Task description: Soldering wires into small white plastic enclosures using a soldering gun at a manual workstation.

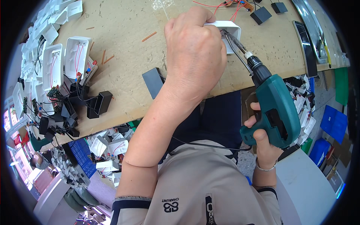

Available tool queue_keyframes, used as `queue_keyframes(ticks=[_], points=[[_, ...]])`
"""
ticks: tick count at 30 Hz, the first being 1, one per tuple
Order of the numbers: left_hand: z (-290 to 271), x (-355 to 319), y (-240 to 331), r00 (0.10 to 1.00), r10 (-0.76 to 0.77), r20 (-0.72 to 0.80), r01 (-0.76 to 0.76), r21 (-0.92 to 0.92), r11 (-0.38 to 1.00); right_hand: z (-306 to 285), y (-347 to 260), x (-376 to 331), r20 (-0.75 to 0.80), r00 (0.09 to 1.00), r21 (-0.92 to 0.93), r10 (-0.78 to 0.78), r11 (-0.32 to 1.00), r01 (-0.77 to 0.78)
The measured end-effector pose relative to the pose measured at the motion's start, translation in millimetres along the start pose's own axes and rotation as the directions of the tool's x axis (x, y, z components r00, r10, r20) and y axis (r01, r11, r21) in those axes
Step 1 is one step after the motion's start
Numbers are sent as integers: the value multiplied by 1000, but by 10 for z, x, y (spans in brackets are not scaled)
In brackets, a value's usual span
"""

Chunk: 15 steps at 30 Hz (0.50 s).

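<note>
My left hand (197, 47) is closed at the left side of a white plastic case (234, 30). Its fingertips are mostly hidden behind the back of the hand. In my right hand (264, 144) is a green soldering gun (277, 108), gripped by its handle. The gun points up and left, and its metal tip (234, 40) reaches into the open case, close to my left hand. A thin feed tube (240, 58) runs alongside the tip. Red wires (235, 15) rise behind the case's far edge. What the tip touches is hidden.
A black box (153, 82) lies left of my forearm. Further left are open white cases (77, 56) and a tangle of black boxes with cables (69, 107). Black boxes (260, 15) and a phone (305, 48) lie at the far right. A black cord (210, 144) crosses my lap.
</note>
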State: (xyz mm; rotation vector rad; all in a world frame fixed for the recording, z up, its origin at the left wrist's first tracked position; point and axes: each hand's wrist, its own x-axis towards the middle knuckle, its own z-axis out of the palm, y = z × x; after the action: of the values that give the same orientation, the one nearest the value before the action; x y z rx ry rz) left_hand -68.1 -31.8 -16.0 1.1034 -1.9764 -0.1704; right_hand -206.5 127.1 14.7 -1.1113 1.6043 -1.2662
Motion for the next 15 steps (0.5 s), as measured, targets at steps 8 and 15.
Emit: queue_keyframes(ticks=[8,15], points=[[-55,41,36,1000,6,7,-7,66,998,-67,73,-32,42,998,175,-36,984,28],[-34,20,27,998,-51,35,51,-17,999,7,-11,-25,-12,1000,25,14,1000,-13]])
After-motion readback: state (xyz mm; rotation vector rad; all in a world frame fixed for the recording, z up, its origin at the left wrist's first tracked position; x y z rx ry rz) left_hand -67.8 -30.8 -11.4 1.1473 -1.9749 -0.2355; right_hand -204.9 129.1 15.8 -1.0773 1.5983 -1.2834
